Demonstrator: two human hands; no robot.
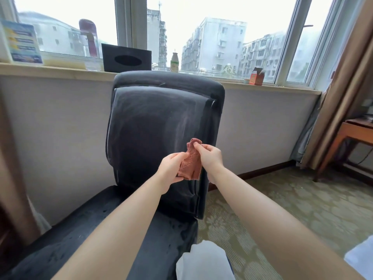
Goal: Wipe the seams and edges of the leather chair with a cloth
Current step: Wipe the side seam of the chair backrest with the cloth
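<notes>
Both hands clamped on cloth [190, 161]: left hand [171, 170] grips lower part, right hand [210, 156] pinches top. Cloth off chair [161, 118]; bunched wad may skip seams.

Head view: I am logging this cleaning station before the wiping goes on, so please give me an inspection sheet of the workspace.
Surface: dark leather chair, backrest streaked, drops on the seat.
Job's things: reddish cloth, bunched, held in front of the backrest.
Clutter: tissue box, bottle, orange carton on the windowsill.
Hands: left hand and right hand both grip the cloth.
Cables: one dark cable under the wooden table.
Surroundings: window, curtain, patterned carpet.
</notes>
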